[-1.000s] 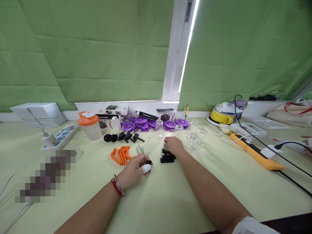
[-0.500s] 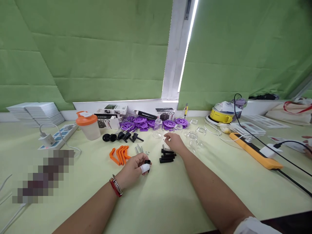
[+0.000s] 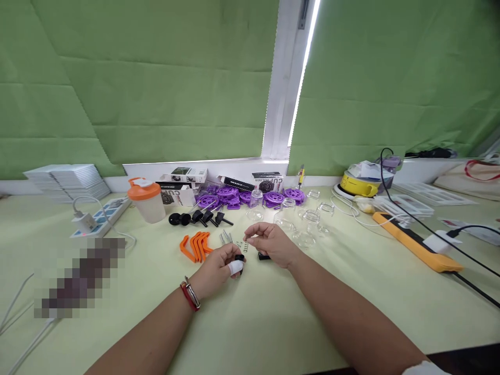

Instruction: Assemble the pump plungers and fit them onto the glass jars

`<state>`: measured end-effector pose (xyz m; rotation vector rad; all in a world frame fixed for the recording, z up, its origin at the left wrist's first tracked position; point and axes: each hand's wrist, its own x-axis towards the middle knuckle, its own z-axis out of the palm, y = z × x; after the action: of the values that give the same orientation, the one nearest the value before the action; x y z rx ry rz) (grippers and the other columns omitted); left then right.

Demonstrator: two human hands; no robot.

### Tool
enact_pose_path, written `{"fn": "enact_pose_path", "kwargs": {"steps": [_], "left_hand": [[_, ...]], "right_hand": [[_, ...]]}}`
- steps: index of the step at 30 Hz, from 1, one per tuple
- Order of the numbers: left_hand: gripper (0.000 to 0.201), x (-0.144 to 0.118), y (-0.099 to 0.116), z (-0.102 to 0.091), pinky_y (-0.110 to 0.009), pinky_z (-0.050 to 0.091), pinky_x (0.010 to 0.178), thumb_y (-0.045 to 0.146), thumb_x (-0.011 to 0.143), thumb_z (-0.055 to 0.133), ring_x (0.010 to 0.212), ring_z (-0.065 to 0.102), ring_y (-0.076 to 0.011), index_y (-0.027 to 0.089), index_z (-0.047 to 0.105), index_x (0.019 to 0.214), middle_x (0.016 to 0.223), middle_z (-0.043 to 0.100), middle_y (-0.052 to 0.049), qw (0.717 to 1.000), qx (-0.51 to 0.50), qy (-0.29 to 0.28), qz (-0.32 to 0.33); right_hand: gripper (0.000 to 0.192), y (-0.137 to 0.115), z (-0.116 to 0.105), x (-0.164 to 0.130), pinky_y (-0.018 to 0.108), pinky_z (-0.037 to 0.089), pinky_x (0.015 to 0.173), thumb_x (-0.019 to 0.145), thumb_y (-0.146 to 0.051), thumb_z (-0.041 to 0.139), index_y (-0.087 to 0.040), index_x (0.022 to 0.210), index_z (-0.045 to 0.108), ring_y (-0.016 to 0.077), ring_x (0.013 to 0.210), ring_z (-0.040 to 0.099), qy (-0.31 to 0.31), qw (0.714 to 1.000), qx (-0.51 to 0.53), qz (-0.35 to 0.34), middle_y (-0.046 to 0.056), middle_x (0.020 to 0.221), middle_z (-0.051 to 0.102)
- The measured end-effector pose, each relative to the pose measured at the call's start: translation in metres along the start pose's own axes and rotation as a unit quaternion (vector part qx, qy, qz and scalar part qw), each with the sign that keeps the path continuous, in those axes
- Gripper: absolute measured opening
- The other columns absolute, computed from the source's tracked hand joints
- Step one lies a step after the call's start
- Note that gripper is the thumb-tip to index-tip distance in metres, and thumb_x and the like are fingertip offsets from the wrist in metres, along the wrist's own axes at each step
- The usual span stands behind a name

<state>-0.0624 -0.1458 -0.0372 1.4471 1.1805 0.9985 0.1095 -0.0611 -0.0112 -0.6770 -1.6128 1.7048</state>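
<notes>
Metal spring (image 3: 245,245) had come off the black stack (image 3: 264,256), pinched in the right hand (image 3: 271,244), which had drawn back toward the left hand (image 3: 219,266), closed on a small black part (image 3: 239,258) above the worktop (image 3: 273,323).

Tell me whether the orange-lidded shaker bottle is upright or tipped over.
Upright. The shaker bottle stands on its base on the table, orange lid on top, beside the boxes.
</notes>
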Motion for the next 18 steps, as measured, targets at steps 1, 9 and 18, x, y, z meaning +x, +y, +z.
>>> {"fn": "enact_pose_path", "kwargs": {"steps": [1, 9, 18], "left_hand": [[0.014, -0.0003, 0.0005, 0.0002, -0.026, 0.042, 0.061, 0.026, 0.078, 0.057, 0.059, 0.049, -0.0087, 0.018, 0.049, 0.087, 0.085, 0.061, -0.002, 1.000, 0.000, 0.000, 0.003], [0.015, -0.0007, 0.0024, 0.0008, -0.025, 0.041, 0.060, 0.029, 0.079, 0.058, 0.060, 0.049, -0.0096, 0.018, 0.048, 0.082, 0.078, 0.057, 0.000, 1.000, -0.001, -0.004, 0.016], [0.014, -0.0005, 0.0006, -0.0009, -0.025, 0.041, 0.062, 0.029, 0.079, 0.057, 0.060, 0.050, -0.0112, 0.019, 0.052, 0.086, 0.067, 0.055, 0.002, 1.000, 0.024, 0.002, 0.019]], "right_hand": [[0.029, 0.0006, 0.0039, -0.0017, 0.019, 0.029, 0.043, 0.064, -0.032, 0.074, -0.016, 0.086, 0.063, 0.0028, 0.044, 0.037, -0.006, 1.000, -0.016, 0.003, -0.001, 0.075, 0.063], [0.022, 0.0061, 0.0069, -0.0043, 0.020, 0.025, 0.046, 0.069, -0.033, 0.070, -0.017, 0.083, 0.066, 0.0053, 0.047, 0.031, -0.024, 0.989, -0.140, -0.044, -0.006, 0.054, 0.048], [0.009, 0.0063, 0.0034, -0.0065, 0.021, 0.035, 0.051, 0.074, -0.023, 0.063, -0.019, 0.080, 0.069, 0.0075, 0.053, 0.043, -0.069, 0.954, -0.276, -0.098, 0.000, 0.070, 0.060]]}}
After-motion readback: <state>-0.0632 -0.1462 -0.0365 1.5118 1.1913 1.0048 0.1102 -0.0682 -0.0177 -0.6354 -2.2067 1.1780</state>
